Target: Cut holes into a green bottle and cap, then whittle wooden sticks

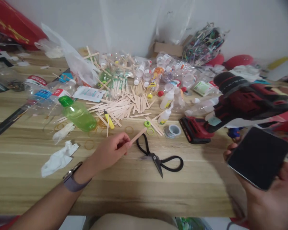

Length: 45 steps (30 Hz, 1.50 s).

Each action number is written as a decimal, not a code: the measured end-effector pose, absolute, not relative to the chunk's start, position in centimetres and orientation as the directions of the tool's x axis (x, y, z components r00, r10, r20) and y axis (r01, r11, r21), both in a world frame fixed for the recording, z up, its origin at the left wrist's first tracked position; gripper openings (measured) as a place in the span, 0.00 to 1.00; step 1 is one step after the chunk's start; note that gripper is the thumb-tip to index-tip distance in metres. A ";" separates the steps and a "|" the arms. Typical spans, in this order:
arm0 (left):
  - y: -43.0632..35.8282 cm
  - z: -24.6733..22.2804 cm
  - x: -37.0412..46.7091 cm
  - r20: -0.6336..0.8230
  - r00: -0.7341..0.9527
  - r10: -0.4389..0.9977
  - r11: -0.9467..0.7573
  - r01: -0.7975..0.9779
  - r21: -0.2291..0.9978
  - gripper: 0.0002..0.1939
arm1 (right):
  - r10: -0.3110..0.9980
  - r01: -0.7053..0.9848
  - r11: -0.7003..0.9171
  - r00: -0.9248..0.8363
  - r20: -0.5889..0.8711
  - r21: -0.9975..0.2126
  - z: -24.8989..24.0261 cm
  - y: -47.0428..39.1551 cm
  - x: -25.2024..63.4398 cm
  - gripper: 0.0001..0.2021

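My left hand (110, 150), with a watch at the wrist, pinches one end of a flat wooden stick (138, 135) over the table. Just right of it lie black-handled scissors (155, 158) with their blades apart. At the right edge, my right hand (276, 191) is wrapped round a dark-screened phone (259, 157). Beyond the phone a red and black cordless drill (244, 102) rests on its battery. A loose pile of wooden sticks (120, 107) spreads behind my left hand. A roll of grey wire (172, 131) sits between the scissors and the drill.
A green bottle (78, 115), a yellow marker (109, 120) and crumpled white gloves (60, 158) lie at the left. Small white glue bottles (164, 116) stand near the middle. Clear plastic bottles (168, 75), a cardboard box (168, 49) and a white plastic bag (79, 64) fill the back.
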State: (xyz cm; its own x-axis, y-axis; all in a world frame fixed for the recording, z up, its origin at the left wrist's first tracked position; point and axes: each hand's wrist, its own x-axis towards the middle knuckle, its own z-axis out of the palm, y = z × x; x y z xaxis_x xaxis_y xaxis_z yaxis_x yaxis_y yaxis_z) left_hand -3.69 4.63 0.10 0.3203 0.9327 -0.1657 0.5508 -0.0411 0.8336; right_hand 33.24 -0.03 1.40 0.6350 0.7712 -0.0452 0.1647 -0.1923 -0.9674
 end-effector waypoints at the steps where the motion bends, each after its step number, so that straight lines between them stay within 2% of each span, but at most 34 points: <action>1: 4.6 0.1 -3.7 -0.163 0.324 0.932 -0.048 0.557 0.829 0.12 | 0.763 0.017 -0.133 0.639 -0.091 -0.991 1.2 -0.1 33.5 0.27; 3: 4.6 0.1 -3.7 -0.156 0.331 0.931 -0.062 0.563 0.824 0.12 | 0.739 -0.207 -0.093 0.642 -0.207 -0.974 1.0 0.0 34.0 0.25; 7: 4.6 0.2 -3.7 -0.160 0.336 0.928 -0.058 0.555 0.830 0.12 | 0.683 -0.395 -0.190 0.604 -0.410 -0.899 0.9 0.4 34.6 0.22; 11: 4.6 0.3 -3.6 -0.151 0.340 0.928 -0.070 0.558 0.827 0.12 | 0.663 -0.541 -0.216 0.530 -0.529 -0.813 1.0 0.9 35.2 0.16; 14: 4.5 0.3 -3.6 -0.153 0.345 0.926 -0.069 0.554 0.830 0.12 | 0.657 -0.532 -0.268 0.509 -0.556 -0.804 0.8 1.2 36.1 0.15; 18: 4.5 0.2 -3.6 -0.159 0.345 0.925 -0.074 0.574 0.815 0.12 | 0.776 -0.370 -0.319 0.427 -0.464 -0.873 0.1 1.4 37.5 0.20; 20: 4.5 0.1 -3.6 -0.160 0.344 0.925 -0.077 0.583 0.809 0.12 | 0.803 -0.348 -0.326 0.389 -0.452 -0.879 -0.1 1.5 38.1 0.23; 26: 4.6 -0.1 -3.6 -0.158 0.354 0.922 -0.081 0.574 0.815 0.12 | 0.805 -0.500 -0.366 0.253 -0.536 -0.785 0.1 1.8 38.7 0.22; 29: 4.6 -0.2 -3.6 -0.160 0.355 0.921 -0.078 0.570 0.818 0.12 | 0.792 -0.505 -0.397 0.234 -0.564 -0.767 0.3 2.0 38.6 0.22; 35: 4.6 -0.2 -3.7 -0.174 0.355 0.918 -0.072 0.581 0.810 0.12 | 0.797 -0.537 -0.349 0.260 -0.545 -0.768 0.7 2.2 38.0 0.21; 42: 4.6 -0.4 -3.7 -0.167 0.361 0.917 -0.078 0.575 0.815 0.13 | 0.828 -0.537 -0.255 0.309 -0.469 -0.804 -0.3 2.5 38.7 0.27; 45: 4.7 -0.5 -3.7 -0.165 0.366 0.916 -0.084 0.575 0.814 0.13 | 0.814 -0.551 -0.240 0.335 -0.475 -0.799 -0.5 2.5 39.0 0.25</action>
State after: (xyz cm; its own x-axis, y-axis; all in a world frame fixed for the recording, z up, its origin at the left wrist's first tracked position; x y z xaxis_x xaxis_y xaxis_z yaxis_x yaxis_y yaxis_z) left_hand -3.66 4.66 -0.47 0.3663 0.9158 -0.1649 0.5754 -0.0837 0.8136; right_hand 38.98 2.51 -0.50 0.3352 0.8136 -0.4752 -0.5508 -0.2400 -0.7994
